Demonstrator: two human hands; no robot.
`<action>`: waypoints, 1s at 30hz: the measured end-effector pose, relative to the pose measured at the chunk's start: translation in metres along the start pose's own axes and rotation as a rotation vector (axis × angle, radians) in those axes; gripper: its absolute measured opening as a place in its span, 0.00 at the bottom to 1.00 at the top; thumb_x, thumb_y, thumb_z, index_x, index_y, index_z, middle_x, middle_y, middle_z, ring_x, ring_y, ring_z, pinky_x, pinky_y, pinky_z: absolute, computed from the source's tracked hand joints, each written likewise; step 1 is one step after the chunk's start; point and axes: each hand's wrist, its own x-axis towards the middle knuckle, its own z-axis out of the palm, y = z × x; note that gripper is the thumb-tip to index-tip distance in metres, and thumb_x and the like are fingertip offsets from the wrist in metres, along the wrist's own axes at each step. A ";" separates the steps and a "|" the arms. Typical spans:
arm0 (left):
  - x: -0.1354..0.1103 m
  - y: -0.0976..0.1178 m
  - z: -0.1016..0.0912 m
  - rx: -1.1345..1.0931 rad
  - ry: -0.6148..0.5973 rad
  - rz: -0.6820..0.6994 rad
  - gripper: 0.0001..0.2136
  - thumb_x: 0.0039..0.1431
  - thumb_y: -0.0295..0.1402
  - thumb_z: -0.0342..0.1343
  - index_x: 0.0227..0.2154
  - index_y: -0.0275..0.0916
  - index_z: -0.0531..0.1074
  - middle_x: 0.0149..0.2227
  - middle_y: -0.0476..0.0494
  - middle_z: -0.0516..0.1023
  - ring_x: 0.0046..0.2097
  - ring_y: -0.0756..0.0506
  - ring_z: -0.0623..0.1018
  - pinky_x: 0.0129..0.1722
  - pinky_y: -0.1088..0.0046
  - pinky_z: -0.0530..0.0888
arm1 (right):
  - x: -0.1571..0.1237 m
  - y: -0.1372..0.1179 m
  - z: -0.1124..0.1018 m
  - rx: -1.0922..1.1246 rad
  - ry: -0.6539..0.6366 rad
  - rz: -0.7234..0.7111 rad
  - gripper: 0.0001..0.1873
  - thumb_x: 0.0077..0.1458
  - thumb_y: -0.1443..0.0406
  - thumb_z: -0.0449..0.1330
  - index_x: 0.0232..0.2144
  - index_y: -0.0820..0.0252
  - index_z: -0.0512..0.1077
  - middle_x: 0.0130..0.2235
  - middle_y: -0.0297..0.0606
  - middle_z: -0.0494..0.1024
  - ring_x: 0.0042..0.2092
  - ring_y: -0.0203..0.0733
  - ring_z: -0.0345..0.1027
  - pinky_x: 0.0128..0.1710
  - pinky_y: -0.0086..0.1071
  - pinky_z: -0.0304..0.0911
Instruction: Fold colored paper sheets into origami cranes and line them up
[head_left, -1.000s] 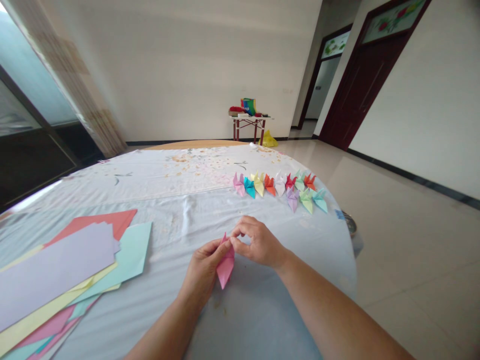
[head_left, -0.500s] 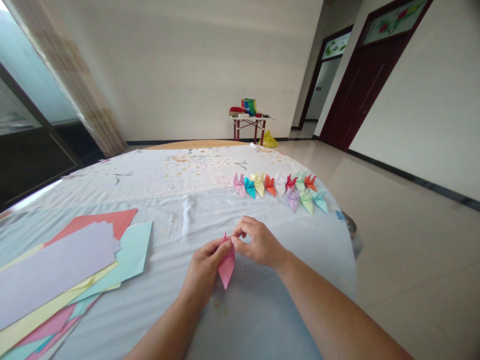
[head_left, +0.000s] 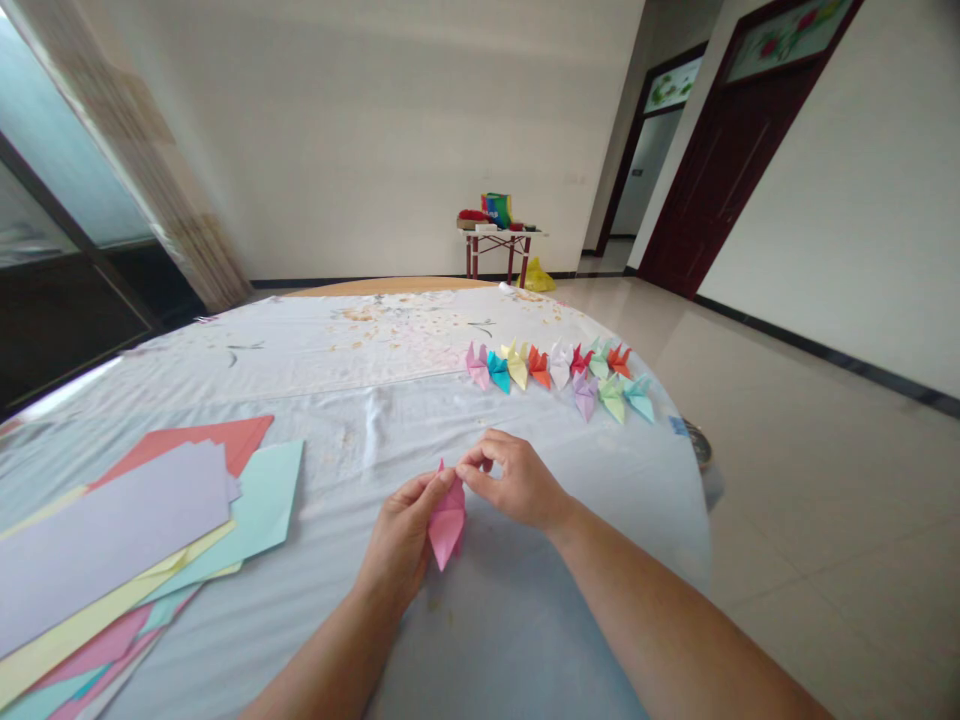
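A pink folded paper piece [head_left: 447, 520] is pinched between both of my hands just above the table. My left hand [head_left: 401, 540] grips it from the left side with thumb and fingers closed. My right hand [head_left: 514, 482] pinches its top tip with thumb and forefinger. The piece points downward in a narrow diamond shape. Beyond my hands, several finished paper cranes [head_left: 559, 375] in many colours stand in two short rows on the white tablecloth [head_left: 360, 400].
A fanned stack of coloured paper sheets [head_left: 127, 540] lies at the left of the round table. The table's right edge [head_left: 694, 470] drops to a tiled floor. A small red-legged side table [head_left: 499, 245] stands by the far wall; dark doors are at right.
The pink piece has widened a little at its top and sits slightly lower and to the left. Both hands kept their pinch and barely shifted.
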 end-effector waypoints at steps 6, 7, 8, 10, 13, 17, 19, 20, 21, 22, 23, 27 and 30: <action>0.000 0.001 -0.001 -0.029 -0.012 -0.021 0.12 0.44 0.36 0.62 0.29 0.33 0.74 0.23 0.50 0.72 0.23 0.54 0.68 0.22 0.81 0.66 | 0.001 0.004 -0.003 0.080 0.009 0.051 0.05 0.51 0.68 0.55 0.25 0.62 0.69 0.27 0.33 0.70 0.30 0.32 0.63 0.35 0.27 0.60; 0.000 0.001 -0.001 -0.041 -0.022 -0.022 0.11 0.44 0.36 0.62 0.29 0.32 0.74 0.23 0.50 0.71 0.23 0.54 0.68 0.23 0.81 0.66 | 0.001 0.004 -0.003 0.091 -0.001 0.061 0.05 0.51 0.68 0.55 0.25 0.62 0.69 0.27 0.33 0.70 0.30 0.32 0.63 0.34 0.27 0.60; 0.000 0.001 -0.001 -0.051 -0.033 -0.021 0.11 0.44 0.36 0.62 0.29 0.32 0.74 0.22 0.50 0.71 0.23 0.54 0.69 0.23 0.81 0.66 | 0.001 0.004 -0.003 0.101 -0.011 0.072 0.04 0.50 0.68 0.56 0.25 0.62 0.69 0.27 0.33 0.70 0.30 0.32 0.63 0.33 0.26 0.60; 0.001 0.001 -0.001 -0.057 -0.055 -0.023 0.11 0.45 0.35 0.62 0.30 0.32 0.73 0.22 0.50 0.71 0.23 0.54 0.68 0.23 0.81 0.66 | 0.000 0.004 -0.002 0.117 -0.034 0.092 0.03 0.49 0.67 0.57 0.25 0.62 0.69 0.27 0.33 0.70 0.30 0.32 0.63 0.32 0.26 0.60; 0.001 0.000 -0.002 -0.045 -0.058 -0.026 0.11 0.46 0.35 0.61 0.30 0.32 0.73 0.22 0.50 0.71 0.22 0.55 0.68 0.21 0.82 0.65 | 0.000 0.003 -0.001 0.134 -0.062 0.101 0.02 0.48 0.68 0.58 0.26 0.62 0.70 0.27 0.33 0.70 0.30 0.32 0.63 0.32 0.26 0.61; 0.002 -0.001 -0.003 -0.036 -0.038 -0.020 0.10 0.45 0.35 0.62 0.29 0.33 0.72 0.22 0.51 0.72 0.22 0.56 0.68 0.21 0.83 0.65 | 0.000 0.004 -0.001 0.125 -0.055 0.068 0.02 0.49 0.69 0.57 0.26 0.62 0.69 0.27 0.32 0.69 0.30 0.32 0.63 0.33 0.26 0.60; 0.002 0.000 -0.003 -0.019 -0.035 -0.021 0.10 0.45 0.35 0.62 0.28 0.33 0.72 0.21 0.52 0.71 0.21 0.56 0.67 0.20 0.83 0.65 | 0.000 0.005 -0.002 0.105 -0.044 0.039 0.02 0.50 0.69 0.56 0.26 0.62 0.69 0.28 0.33 0.69 0.31 0.32 0.62 0.33 0.26 0.59; 0.002 0.000 -0.002 -0.009 -0.032 -0.021 0.10 0.45 0.36 0.62 0.28 0.33 0.72 0.21 0.52 0.71 0.21 0.56 0.67 0.20 0.83 0.65 | 0.000 0.005 -0.002 0.092 -0.042 0.024 0.02 0.50 0.68 0.56 0.26 0.61 0.68 0.28 0.33 0.68 0.31 0.32 0.62 0.34 0.27 0.59; 0.002 0.000 -0.002 0.000 -0.031 -0.023 0.11 0.45 0.36 0.62 0.28 0.33 0.72 0.21 0.52 0.71 0.21 0.56 0.67 0.20 0.83 0.65 | 0.000 0.006 -0.002 0.078 -0.039 0.009 0.03 0.51 0.68 0.56 0.26 0.61 0.68 0.28 0.33 0.68 0.31 0.33 0.62 0.34 0.27 0.59; 0.002 0.000 -0.002 0.008 -0.028 -0.022 0.11 0.45 0.36 0.62 0.28 0.33 0.72 0.21 0.52 0.71 0.21 0.56 0.67 0.20 0.83 0.65 | 0.000 0.006 -0.002 0.062 -0.038 -0.005 0.03 0.51 0.68 0.55 0.27 0.61 0.68 0.28 0.33 0.68 0.32 0.33 0.62 0.34 0.27 0.59; 0.001 0.001 -0.001 0.012 -0.024 -0.020 0.11 0.45 0.36 0.62 0.28 0.33 0.72 0.21 0.52 0.71 0.21 0.56 0.67 0.21 0.83 0.64 | 0.000 0.006 -0.002 0.047 -0.039 -0.018 0.03 0.52 0.68 0.55 0.27 0.61 0.68 0.29 0.34 0.68 0.32 0.33 0.62 0.35 0.28 0.59; 0.002 0.001 -0.001 0.011 -0.021 -0.021 0.12 0.43 0.36 0.63 0.28 0.33 0.72 0.21 0.51 0.71 0.21 0.56 0.67 0.21 0.83 0.64 | 0.001 0.005 -0.003 0.010 -0.036 -0.049 0.04 0.53 0.67 0.54 0.28 0.61 0.67 0.29 0.35 0.69 0.33 0.35 0.61 0.37 0.30 0.59; 0.002 0.001 -0.002 0.005 -0.020 -0.022 0.12 0.43 0.36 0.63 0.29 0.33 0.73 0.22 0.50 0.73 0.22 0.55 0.68 0.22 0.82 0.65 | 0.001 0.003 -0.004 0.022 -0.017 -0.044 0.04 0.53 0.68 0.53 0.29 0.61 0.67 0.30 0.35 0.69 0.34 0.35 0.61 0.36 0.29 0.59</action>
